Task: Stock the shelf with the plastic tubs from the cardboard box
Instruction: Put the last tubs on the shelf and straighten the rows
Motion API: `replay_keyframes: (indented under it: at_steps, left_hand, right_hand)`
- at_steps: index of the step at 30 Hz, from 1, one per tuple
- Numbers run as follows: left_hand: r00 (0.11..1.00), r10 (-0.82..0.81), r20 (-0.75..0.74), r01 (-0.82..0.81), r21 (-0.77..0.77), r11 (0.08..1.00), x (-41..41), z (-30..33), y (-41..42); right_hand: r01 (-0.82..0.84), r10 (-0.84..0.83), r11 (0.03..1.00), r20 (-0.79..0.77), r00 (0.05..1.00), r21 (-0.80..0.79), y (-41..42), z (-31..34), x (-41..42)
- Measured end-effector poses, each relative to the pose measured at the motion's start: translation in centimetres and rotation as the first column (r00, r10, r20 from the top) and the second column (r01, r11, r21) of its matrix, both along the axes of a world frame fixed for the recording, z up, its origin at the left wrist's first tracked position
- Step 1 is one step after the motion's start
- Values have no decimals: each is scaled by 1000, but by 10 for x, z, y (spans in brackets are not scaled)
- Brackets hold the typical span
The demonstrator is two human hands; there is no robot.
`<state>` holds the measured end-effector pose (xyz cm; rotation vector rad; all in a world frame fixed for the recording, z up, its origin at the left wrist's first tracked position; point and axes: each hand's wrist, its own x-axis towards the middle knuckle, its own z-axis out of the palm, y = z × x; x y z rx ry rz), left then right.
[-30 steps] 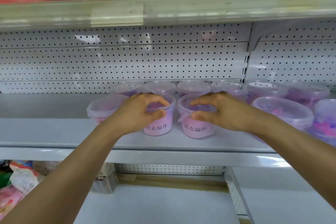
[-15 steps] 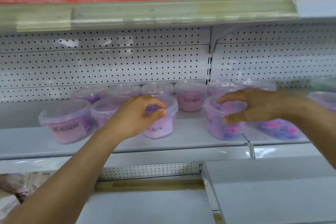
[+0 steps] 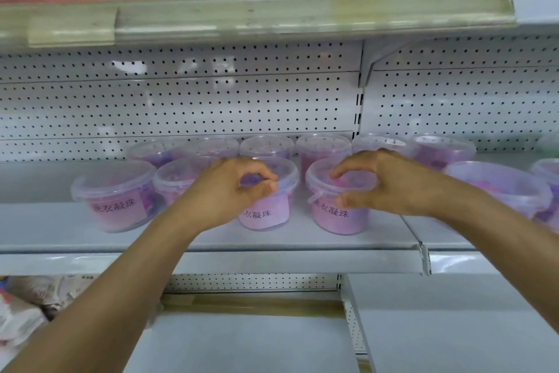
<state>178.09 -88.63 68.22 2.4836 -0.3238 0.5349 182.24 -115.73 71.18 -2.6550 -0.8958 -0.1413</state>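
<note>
**Two tubs gripped near the shelf's front edge**

From the head view, our left hand (image 3: 225,191) curls its fingers (image 3: 263,174) round one plastic tub (image 3: 266,215); our right hand (image 3: 390,183) clasps the neighbouring tub (image 3: 338,218). Both stand on the shelf (image 3: 272,239), bare shelf between them and the lip. More tubs (image 3: 322,147) crowd just behind the fingers.
</note>
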Motion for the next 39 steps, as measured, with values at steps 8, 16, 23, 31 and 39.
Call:
replay_keyframes:
  at_steps: [8,16,23,31,39]
  left_hand:
    - [1000,1,-20,0,26,1000,-4,6,-4]
    - [999,23,-30,-21,67,998,-3,7,-7]
    - [995,52,-84,-46,63,997,-2,6,-9]
    - [998,65,11,-66,158,985,-6,8,-55]
    - [998,56,21,-59,226,972,15,2,-119]
  right_hand:
    - [-92,99,993,-108,989,72,-5,4,23]
    - [-122,135,986,-108,985,114,-8,-2,21]
    - [-146,156,984,-96,983,105,-11,-3,20]
    - [-119,131,975,-57,990,188,-39,2,12]
    - [336,-353,933,-150,923,-127,-169,33,0]
